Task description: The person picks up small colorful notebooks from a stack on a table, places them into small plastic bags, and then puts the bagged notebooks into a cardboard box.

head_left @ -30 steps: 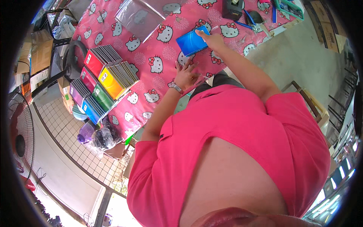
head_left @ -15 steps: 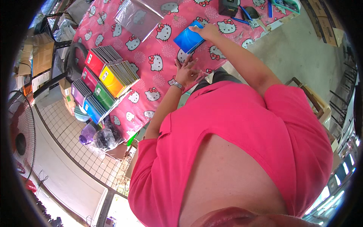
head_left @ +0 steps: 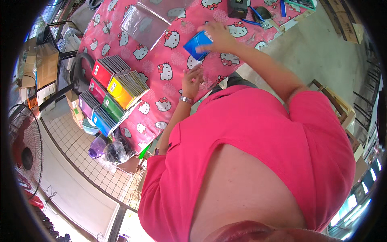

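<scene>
A blue spiral notebook (head_left: 192,45) lies at a slant on the pink patterned table cover. Over its right part reaches my right hand (head_left: 219,38), slightly blurred, with thumb and fingers spread apart; whether the fingertips press on the cover I cannot tell. My left hand (head_left: 192,82), wearing a watch or bracelet at the wrist, rests just below the notebook's near corner. Its fingers are loosely bent and apart, with nothing visible in them. Some clear plastic (head_left: 206,76) lies beside that hand.
Stacks of spiral notebooks stand at the left table edge, with red (head_left: 101,71), yellow (head_left: 120,92) and green (head_left: 113,108) covers among them. Clear plastic sheets (head_left: 145,26) lie at the back. A black box (head_left: 237,9) and scissors (head_left: 260,16) sit back right. A fan (head_left: 26,157) stands far left.
My right hand has loosened from the notebook's top edge and spread over its right side. My left hand has drawn slightly back toward me, its fingers more bent.
</scene>
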The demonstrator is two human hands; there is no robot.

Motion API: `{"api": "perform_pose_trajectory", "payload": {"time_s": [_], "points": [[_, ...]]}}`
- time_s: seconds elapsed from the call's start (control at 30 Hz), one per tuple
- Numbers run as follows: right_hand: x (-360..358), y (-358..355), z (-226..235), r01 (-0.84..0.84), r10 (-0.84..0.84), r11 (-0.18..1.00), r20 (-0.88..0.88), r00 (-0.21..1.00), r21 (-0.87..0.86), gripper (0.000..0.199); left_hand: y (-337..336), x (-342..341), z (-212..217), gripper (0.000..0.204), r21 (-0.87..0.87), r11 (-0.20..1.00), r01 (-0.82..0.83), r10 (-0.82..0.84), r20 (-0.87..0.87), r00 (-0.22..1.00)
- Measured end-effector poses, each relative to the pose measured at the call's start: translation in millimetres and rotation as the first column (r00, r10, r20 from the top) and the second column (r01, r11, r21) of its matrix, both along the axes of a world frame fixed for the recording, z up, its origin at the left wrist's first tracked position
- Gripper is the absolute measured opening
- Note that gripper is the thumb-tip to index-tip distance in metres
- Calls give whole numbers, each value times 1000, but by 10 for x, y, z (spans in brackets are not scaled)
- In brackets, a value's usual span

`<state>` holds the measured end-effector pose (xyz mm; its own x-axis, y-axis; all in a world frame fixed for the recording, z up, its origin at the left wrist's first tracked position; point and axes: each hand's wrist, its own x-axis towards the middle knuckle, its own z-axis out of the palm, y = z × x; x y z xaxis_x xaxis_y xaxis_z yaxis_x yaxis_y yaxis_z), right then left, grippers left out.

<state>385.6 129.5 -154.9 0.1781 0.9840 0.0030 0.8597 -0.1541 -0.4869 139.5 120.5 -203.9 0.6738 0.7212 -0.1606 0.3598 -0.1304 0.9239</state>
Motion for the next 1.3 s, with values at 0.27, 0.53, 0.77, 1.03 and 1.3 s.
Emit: {"api": "perform_pose_trajectory", "payload": {"time_s": [0.27,0.53,0.77,1.03,1.3], "points": [[176,316,404,-555,653,742,221,724,-375,13,352,213,144,29,-410,825,-389,452,66,889],[396,728,-100,-615,626,733,-64,777,-290,8,308,137,118,26,-44,768,-638,619,-205,759],[330,941,-133,-690,718,625,-79,692,-365,13,-38,750,361,64,599,721,348,-87,-421,903],[270,1320,-467,-586,467,666,-355,810,-461,45,-141,864,169,74,484,778,399,-69,-566,821],[272,1359,-455,-622,335,483,-526,782,-617,57,-186,783,130,71,484,746,457,-84,-613,786]]}}
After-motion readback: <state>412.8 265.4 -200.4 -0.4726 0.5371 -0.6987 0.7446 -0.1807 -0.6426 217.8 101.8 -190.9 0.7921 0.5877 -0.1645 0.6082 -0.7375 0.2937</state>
